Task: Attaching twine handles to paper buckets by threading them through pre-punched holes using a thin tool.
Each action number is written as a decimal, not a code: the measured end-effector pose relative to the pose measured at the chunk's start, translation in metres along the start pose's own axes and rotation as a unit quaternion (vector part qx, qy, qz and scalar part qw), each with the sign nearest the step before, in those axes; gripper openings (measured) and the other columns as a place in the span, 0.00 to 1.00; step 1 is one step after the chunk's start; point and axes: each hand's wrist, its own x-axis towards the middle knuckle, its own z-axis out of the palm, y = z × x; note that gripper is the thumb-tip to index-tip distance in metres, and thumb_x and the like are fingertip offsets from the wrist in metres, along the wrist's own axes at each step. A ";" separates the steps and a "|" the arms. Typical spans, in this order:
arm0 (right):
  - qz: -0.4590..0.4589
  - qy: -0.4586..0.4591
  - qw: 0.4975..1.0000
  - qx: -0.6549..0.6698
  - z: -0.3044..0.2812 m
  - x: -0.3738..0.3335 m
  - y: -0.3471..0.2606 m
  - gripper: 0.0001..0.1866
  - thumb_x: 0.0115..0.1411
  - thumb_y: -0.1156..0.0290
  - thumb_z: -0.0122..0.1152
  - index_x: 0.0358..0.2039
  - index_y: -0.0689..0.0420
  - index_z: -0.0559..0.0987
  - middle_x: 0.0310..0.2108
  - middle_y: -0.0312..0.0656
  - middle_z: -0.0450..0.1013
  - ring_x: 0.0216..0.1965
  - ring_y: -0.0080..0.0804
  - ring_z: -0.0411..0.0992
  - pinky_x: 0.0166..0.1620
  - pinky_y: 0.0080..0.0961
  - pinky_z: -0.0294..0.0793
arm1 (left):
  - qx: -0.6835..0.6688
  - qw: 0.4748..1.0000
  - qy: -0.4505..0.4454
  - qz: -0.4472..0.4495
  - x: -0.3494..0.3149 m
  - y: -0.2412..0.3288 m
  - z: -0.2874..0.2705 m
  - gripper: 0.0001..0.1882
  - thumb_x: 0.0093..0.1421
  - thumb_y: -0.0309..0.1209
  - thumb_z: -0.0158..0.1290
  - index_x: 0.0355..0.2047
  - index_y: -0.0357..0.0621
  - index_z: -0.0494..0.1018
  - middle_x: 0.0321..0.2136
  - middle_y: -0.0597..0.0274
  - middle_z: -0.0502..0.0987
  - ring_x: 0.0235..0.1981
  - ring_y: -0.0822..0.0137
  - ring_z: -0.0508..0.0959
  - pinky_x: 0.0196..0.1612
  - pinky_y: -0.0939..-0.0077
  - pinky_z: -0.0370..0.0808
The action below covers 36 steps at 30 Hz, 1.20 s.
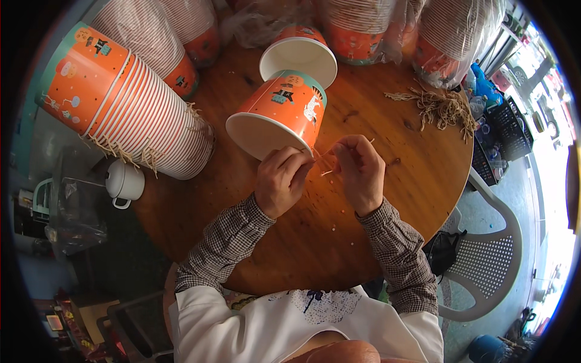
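Note:
An orange paper bucket (279, 103) with cartoon figures and a green band lies tilted on its side on the round wooden table (399, 175), its white mouth toward me. My left hand (281, 181) is closed in a pinch at the bucket's rim. From that rim a thin cord (324, 158) runs across to my right hand (361, 173), whose fingertips pinch it. A short end of cord sticks out beyond the right fingers. Whether the left fingers also grip the cord is hidden. Behind, another bucket (301, 65) lies with its white inside showing.
A tall nested stack of orange buckets (142, 115) leans at the left, with cords hanging along it. A white lidded mug (125, 183) stands beside it. Plastic-wrapped stacks (357, 30) line the far edge. Loose cords (445, 112) lie far right. A grey chair (484, 260) stands at the right.

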 end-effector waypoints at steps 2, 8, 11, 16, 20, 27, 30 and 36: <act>0.163 -0.077 0.971 0.154 -0.003 0.001 -0.015 0.06 0.69 0.71 0.45 0.38 0.60 0.68 0.27 0.38 0.75 0.18 0.19 0.69 0.21 0.13 0.66 | -0.010 1.000 0.022 -0.007 -0.002 0.002 0.002 0.07 0.52 0.22 0.60 0.31 0.43 0.74 0.27 0.63 0.74 0.29 0.59 0.75 0.31 0.67 0.72; 0.235 -0.166 0.932 0.220 -0.017 0.000 -0.014 0.07 0.70 0.68 0.45 0.37 0.58 0.66 0.17 0.35 0.67 0.16 0.16 0.64 0.18 0.15 0.61 | -0.045 0.997 0.035 -0.051 -0.004 -0.003 -0.001 0.11 0.51 0.21 0.59 0.36 0.45 0.76 0.31 0.64 0.75 0.31 0.61 0.76 0.33 0.68 0.72; 0.180 -0.135 0.957 0.183 -0.012 -0.002 -0.015 0.07 0.70 0.69 0.46 0.37 0.59 0.67 0.16 0.33 0.64 0.16 0.15 0.61 0.19 0.16 0.61 | 0.054 0.995 0.085 0.013 0.002 0.009 -0.005 0.15 0.51 0.23 0.60 0.41 0.46 0.77 0.37 0.65 0.75 0.37 0.61 0.75 0.40 0.65 0.72; 0.141 -0.152 0.968 0.140 -0.008 -0.007 -0.020 0.06 0.69 0.71 0.48 0.39 0.60 0.67 0.18 0.31 0.65 0.19 0.15 0.61 0.22 0.16 0.61 | 0.119 0.990 0.025 0.072 0.001 0.008 0.000 0.18 0.51 0.30 0.62 0.44 0.50 0.78 0.47 0.68 0.75 0.50 0.62 0.72 0.53 0.65 0.65; 0.072 -0.125 0.971 0.190 -0.006 -0.010 -0.023 0.07 0.65 0.77 0.51 0.43 0.59 0.66 0.19 0.29 0.66 0.21 0.13 0.61 0.24 0.14 0.60 | 0.073 0.992 0.048 0.088 0.002 0.005 -0.001 0.14 0.50 0.31 0.63 0.39 0.51 0.79 0.44 0.71 0.76 0.50 0.63 0.72 0.53 0.65 0.65; -0.109 -0.142 0.979 0.093 -0.008 -0.029 -0.038 0.12 0.55 0.84 0.53 0.41 0.60 0.72 0.19 0.35 0.68 0.17 0.18 0.66 0.22 0.18 0.64 | 0.132 0.981 0.073 0.122 0.002 -0.011 0.000 0.12 0.49 0.29 0.63 0.36 0.53 0.80 0.41 0.70 0.75 0.49 0.62 0.73 0.51 0.64 0.67; -0.140 -0.214 0.961 0.108 -0.004 -0.034 -0.056 0.12 0.53 0.85 0.53 0.38 0.60 0.72 0.19 0.39 0.71 0.17 0.30 0.72 0.23 0.26 0.71 | 0.081 0.983 0.094 0.135 0.004 -0.025 0.001 0.13 0.48 0.25 0.63 0.37 0.49 0.79 0.43 0.63 0.74 0.45 0.60 0.74 0.47 0.62 0.73; -0.134 -0.227 0.951 0.163 -0.005 -0.035 -0.059 0.12 0.51 0.85 0.54 0.37 0.59 0.74 0.19 0.39 0.71 0.17 0.30 0.72 0.23 0.24 0.69 | -0.042 0.989 0.030 0.139 -0.002 -0.026 0.004 0.14 0.51 0.19 0.59 0.39 0.40 0.74 0.33 0.57 0.76 0.37 0.54 0.79 0.43 0.61 0.77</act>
